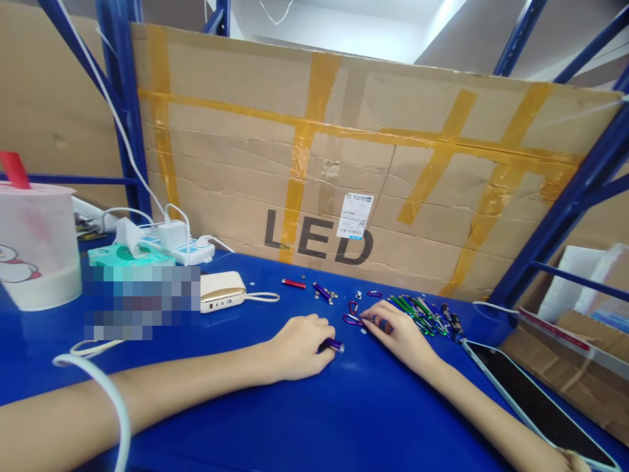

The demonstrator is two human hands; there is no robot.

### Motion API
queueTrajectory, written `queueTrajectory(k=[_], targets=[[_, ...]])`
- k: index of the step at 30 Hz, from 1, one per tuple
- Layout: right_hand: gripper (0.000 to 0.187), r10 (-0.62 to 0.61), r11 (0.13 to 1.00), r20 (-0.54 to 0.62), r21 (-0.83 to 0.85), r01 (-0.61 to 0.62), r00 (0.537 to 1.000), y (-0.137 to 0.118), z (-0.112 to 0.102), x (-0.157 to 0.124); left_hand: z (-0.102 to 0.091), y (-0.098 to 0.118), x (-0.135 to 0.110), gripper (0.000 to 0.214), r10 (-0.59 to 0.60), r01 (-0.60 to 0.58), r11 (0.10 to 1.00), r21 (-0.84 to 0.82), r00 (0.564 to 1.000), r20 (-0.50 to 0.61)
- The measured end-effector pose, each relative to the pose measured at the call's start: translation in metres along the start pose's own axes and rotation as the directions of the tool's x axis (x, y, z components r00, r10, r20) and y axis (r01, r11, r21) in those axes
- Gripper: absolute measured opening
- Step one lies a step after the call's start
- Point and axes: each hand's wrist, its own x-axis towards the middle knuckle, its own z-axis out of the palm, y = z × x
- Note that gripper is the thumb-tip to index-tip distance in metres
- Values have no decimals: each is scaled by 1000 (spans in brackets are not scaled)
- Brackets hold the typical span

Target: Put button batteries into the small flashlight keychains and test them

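My left hand [299, 347] is wrapped round a small purple flashlight [334, 345], whose silvery end sticks out past the thumb toward the right. To its right, my right hand [396, 328] pinches the edge of a purple carabiner [352, 320] at the table surface. A red carabiner [352, 307] lies just behind that one, and another purple carabiner [374, 294] is farther back. Beyond my hands rest a red flashlight tube [293, 284] and a second purple tube [322, 292], with several button cells [332, 295] scattered round it.
Beside my right wrist lies a pile of green and dark flashlights with carabiners [417, 314]. A phone [535, 400] is at the right. On the left stand a power bank [222, 292], a drink cup [39, 249] and a power strip [194, 251]. A cardboard panel [236, 164] closes the back.
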Motion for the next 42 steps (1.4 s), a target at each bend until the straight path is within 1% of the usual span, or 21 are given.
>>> queueTrajectory(k=[3, 5, 7, 9, 12, 15, 19, 23, 28, 32, 36, 42], targets=[[24, -43, 991, -15, -129, 41, 999, -2, -2, 1, 2, -1, 0, 17, -2, 2, 1000, -3, 1000, -21], [24, -104, 970, -1, -221, 102, 995, -4, -3, 4, 3, -1, 0, 21, -1, 1, 1000, -4, 1000, -26], [24, -129, 946, 12, -299, 127, 992, -6, -2, 9, 4, -3, -1, 23, -8, 8, 1000, -14, 999, -34], [24, -94, 931, 25, -353, 97, 995, -11, 0, 17, 4, -4, -1, 25, -12, 11, 1000, -28, 999, -34], [23, 7, 917, 79, -397, 25, 997, -22, 7, 34, 2, -5, -2, 26, -7, 6, 999, -38, 1000, -17], [22, 52, 924, 145, -382, 8, 988, -35, 14, 52, -1, -5, -2, 26, -19, 19, 999, -41, 1000, 9], [21, 53, 946, 146, -324, -4, 988, -45, 21, 65, -4, -4, -1, 24, -50, 52, 997, -54, 998, 48], [23, 73, 957, 117, -289, -37, 990, -44, 25, 60, -3, -2, 0, 23, -60, 63, 996, -60, 996, 62], [28, 75, 969, 163, -243, -33, 984, -34, 29, 50, 0, -3, 0, 22, -68, 71, 996, -59, 996, 51], [28, 86, 967, 155, -251, -45, 984, -31, 29, 49, -1, -3, 1, 22, -70, 73, 996, -56, 996, 54], [24, 122, 967, 160, -241, -81, 979, -33, 28, 50, -3, -3, 2, 22, -71, 74, 996, -44, 996, 55], [23, 111, 972, 203, -227, -63, 973, -41, 26, 50, 0, -3, 3, 21, -86, 88, 995, -52, 996, 39]])
